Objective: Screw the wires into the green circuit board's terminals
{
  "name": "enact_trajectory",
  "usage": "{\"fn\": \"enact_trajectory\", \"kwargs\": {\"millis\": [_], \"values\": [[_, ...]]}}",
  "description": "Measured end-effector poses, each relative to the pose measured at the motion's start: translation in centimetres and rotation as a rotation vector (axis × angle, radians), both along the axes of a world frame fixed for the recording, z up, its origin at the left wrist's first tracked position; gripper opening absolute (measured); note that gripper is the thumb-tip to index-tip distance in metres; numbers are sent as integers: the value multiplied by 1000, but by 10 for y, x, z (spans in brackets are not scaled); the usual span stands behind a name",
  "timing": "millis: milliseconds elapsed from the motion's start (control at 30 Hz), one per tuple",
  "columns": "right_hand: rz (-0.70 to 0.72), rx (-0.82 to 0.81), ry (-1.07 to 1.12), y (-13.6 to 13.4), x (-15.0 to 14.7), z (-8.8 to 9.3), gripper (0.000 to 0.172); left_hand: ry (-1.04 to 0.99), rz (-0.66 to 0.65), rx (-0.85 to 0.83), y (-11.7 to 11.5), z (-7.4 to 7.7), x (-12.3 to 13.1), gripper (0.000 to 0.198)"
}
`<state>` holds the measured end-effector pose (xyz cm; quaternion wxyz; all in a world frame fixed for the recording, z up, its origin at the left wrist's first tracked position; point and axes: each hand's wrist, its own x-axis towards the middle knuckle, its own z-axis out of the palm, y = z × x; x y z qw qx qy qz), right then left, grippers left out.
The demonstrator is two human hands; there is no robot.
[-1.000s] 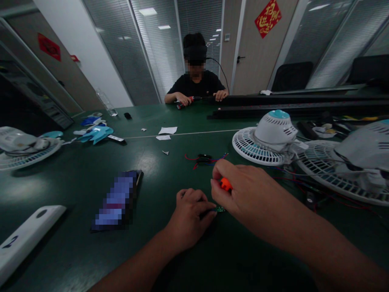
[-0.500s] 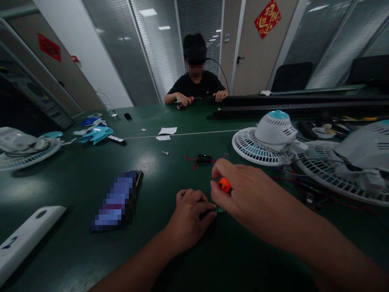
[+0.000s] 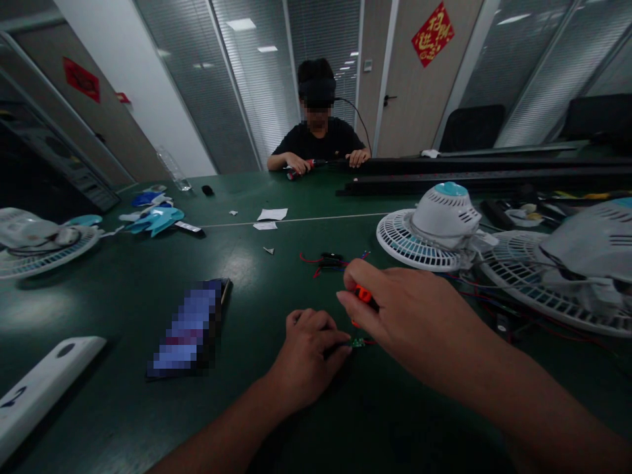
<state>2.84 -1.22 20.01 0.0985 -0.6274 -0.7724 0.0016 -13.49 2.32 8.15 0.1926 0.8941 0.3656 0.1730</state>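
Low over the green table, my left hand (image 3: 310, 352) pinches the edge of a small green circuit board (image 3: 357, 342) between thumb and fingertips. A short red wire shows at the board's right end. My right hand (image 3: 390, 299) is closed around an orange-and-black screwdriver (image 3: 363, 294), just above and to the right of the board. Most of the screwdriver is hidden by the hand, and I cannot tell whether its tip touches the board. Behind my right hand lie black modules (image 3: 332, 259) with red and blue wires.
White fan housings (image 3: 444, 224) stand at the right, another (image 3: 44, 240) at the far left. A phone (image 3: 190, 329) and a white bar (image 3: 49, 388) marked 2 lie left. Paper scraps (image 3: 271, 214) are mid-table. Opposite, a person (image 3: 318, 141) holds a red-and-black tool (image 3: 300, 170).
My right hand has shifted and turned slightly, so more of the board and its red wire shows. My left hand keeps its place on the board.
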Motion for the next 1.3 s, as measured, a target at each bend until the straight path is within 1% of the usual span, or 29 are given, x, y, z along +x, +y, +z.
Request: {"fn": "enact_trajectory", "kwargs": {"millis": [133,233,333,500,633,833,1133,1300], "values": [[-2,16,13,0,0,-1,21,3,-7,5,0,-2,0,15],[2,53,12,-2,-3,-1,30,-8,0,18,0,-4,0,15],[-6,84,-48,-2,-7,-1,36,-2,1,18,0,-4,0,15],[-27,74,-123,1,-7,-3,28,21,-7,-5,-1,2,0,17],[7,99,-95,1,-6,-4,26,15,-6,-11,0,2,1,20],[31,99,-61,0,-6,-4,24,12,-1,-13,-1,1,1,18],[27,34,2,1,-6,-2,23,7,-3,-8,0,1,0,16],[48,34,9,0,-7,-1,20,-2,0,-2,-1,0,0,17]]}}
